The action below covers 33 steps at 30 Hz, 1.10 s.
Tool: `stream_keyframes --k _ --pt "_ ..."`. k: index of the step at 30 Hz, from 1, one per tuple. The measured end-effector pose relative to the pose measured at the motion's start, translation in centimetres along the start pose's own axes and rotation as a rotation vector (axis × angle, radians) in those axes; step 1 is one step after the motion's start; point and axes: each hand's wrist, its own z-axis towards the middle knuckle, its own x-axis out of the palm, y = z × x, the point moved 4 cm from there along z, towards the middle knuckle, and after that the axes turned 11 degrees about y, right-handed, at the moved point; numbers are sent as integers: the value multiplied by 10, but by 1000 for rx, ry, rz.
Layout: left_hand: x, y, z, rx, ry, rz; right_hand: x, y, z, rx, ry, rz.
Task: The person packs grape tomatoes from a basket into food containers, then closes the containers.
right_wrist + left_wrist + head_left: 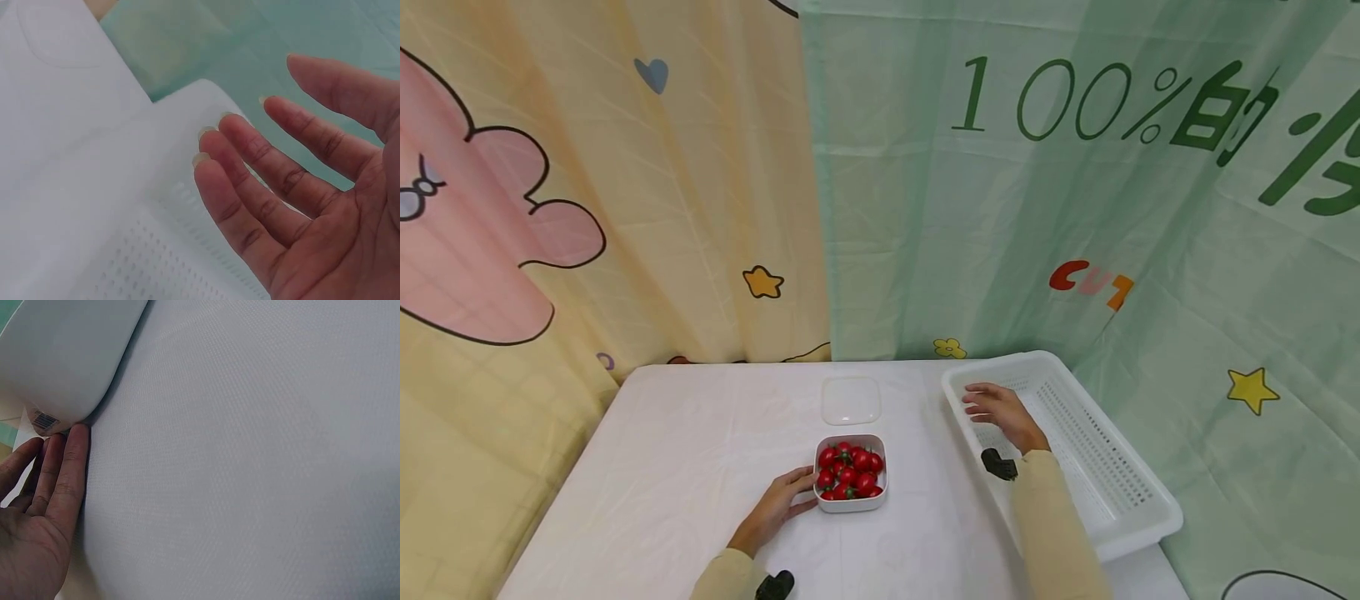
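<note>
A small white square container (pixel 850 506) full of red cherry tomatoes (pixel 846 474) stands on the table. My left hand (pixel 780 502) is at its left side, fingers extended, fingertips at the wall. In the left wrist view the fingertips (pixel 77 434) meet the container's lower edge beside a barcode label (pixel 45 420). Over the left part of a white perforated basket (pixel 1105 458) hovers my right hand (pixel 1006 414), its fingers spread and loosely bent. Nothing lies in its palm in the right wrist view. A clear, flat lid (pixel 851 401) lies behind the container.
The table (pixel 700 450) has a white cloth. Along its right side runs the long basket, its near end close to the table's edge. Printed curtains, yellow (pixel 700 208) on the left and green (pixel 910 208) on the right, hang behind and beside the table.
</note>
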Motion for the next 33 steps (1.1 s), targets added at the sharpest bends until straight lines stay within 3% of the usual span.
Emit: stream_keyframes --k 5,12,20,33 --pt "0 0 0 -2 -1 -2 -15 -5 -4 57 -51 -20" --pt "1 0 0 -7 -6 1 -33 -15 -7 63 -89 -27" --pt "0 1 1 -7 -8 -1 -49 -31 -10 91 -189 -79" --pt "-1 1 1 -11 -15 -3 -56 -51 -15 255 -181 -129"
